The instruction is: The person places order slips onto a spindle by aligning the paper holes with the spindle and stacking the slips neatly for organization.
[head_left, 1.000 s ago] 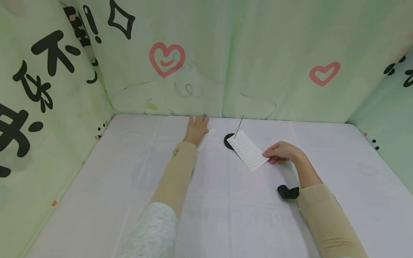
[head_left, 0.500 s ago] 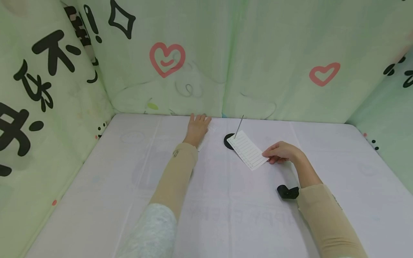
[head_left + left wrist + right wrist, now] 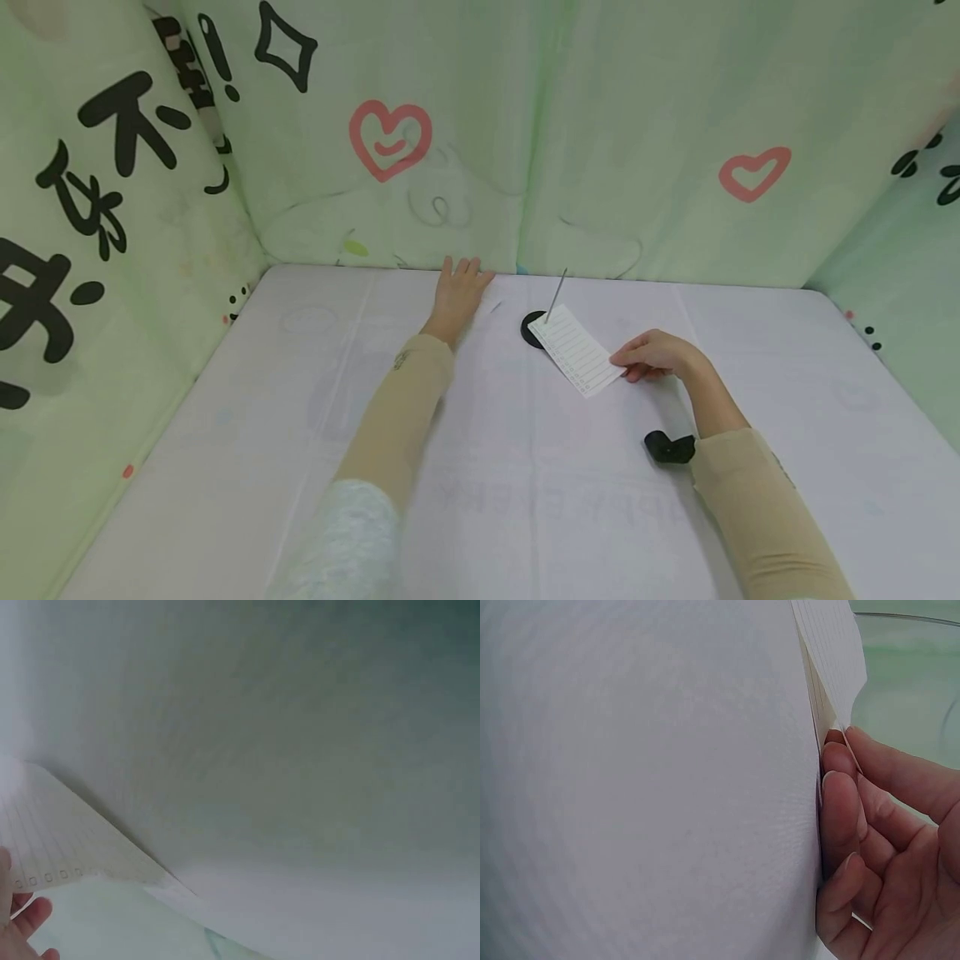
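My right hand [image 3: 654,357] pinches the corner of a white ruled paper slip [image 3: 576,350] between thumb and fingers. The right wrist view shows the ruled slip [image 3: 836,652] bent at the fingertips. At its far end the slip meets a thin metal spike [image 3: 557,293] on a round black base [image 3: 529,330], partly hidden by the paper. My left hand [image 3: 457,298] reaches to the table's back edge, fingers straight and spread, against or near the curtain. In the left wrist view there is a ruled slip with small boxes [image 3: 52,840] and some fingertips; whose they are I cannot tell.
A white cloth covers the table [image 3: 480,500]. Pale green curtain [image 3: 637,100] with printed hearts and black characters encloses it at the back and sides. A small black object [image 3: 670,447] sits beside the right sleeve cuff.
My left hand has slid slightly away from me and its fingers have spread wider. A whitish slip edge beside it has mostly gone from sight. My right hand, slip and spike stay put.
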A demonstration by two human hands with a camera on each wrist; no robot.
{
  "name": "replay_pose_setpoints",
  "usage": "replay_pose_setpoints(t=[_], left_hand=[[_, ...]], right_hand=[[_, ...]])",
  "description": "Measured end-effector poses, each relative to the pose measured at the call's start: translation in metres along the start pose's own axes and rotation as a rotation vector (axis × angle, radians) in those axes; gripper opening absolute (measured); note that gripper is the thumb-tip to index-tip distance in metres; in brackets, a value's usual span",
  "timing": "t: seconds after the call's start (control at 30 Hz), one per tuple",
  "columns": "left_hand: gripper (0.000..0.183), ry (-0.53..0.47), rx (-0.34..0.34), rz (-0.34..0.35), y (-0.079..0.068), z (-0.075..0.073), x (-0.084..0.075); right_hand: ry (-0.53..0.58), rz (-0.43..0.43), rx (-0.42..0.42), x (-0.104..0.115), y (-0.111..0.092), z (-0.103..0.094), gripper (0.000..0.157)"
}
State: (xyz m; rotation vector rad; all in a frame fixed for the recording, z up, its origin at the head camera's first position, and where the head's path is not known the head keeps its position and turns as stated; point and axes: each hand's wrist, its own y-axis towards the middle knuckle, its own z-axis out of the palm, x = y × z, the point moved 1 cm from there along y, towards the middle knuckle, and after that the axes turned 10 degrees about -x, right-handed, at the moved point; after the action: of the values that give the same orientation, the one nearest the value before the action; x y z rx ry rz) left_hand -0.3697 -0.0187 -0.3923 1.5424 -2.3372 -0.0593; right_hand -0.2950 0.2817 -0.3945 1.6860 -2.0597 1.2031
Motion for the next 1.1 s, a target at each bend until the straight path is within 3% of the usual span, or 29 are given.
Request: replay_pose_setpoints(t=[0.17,0.3,0.47,0.57,0.7,0.87,1.1], left_hand=[[0.038,-0.049,-0.019,0.014,0.002,-0.006,0.003],[0.038,-0.053,-0.073,0.044,0.002,-0.014,0.005],[0.037,-0.068,-0.115,0.077,0.0,-0.029,0.007],[0.032,-0.137,-0.122,0.066,-0.004,-0.04,0.008],[0.024,-0.327,-0.112,0.011,-0.005,-0.056,0.013],[0.022,-0.664,0.008,-0.078,-0.005,-0.07,0.022],[0.02,-1.106,0.087,-0.116,-0.003,-0.073,0.027]], right_hand=[[-0.003,0.001,-0.001,0.0,0.0,0.0,0.031],[-0.004,0.0,-0.002,0.0,0.0,-0.001,0.031],[-0.004,-0.007,0.0,0.001,-0.002,-0.001,0.031],[-0.005,-0.006,0.002,0.001,-0.001,0.0,0.03],[-0.005,0.0,-0.001,0.001,-0.001,0.0,0.03],[-0.002,-0.002,0.002,0.001,-0.002,0.0,0.031],[-0.003,-0.014,0.008,0.002,-0.003,-0.001,0.032]])
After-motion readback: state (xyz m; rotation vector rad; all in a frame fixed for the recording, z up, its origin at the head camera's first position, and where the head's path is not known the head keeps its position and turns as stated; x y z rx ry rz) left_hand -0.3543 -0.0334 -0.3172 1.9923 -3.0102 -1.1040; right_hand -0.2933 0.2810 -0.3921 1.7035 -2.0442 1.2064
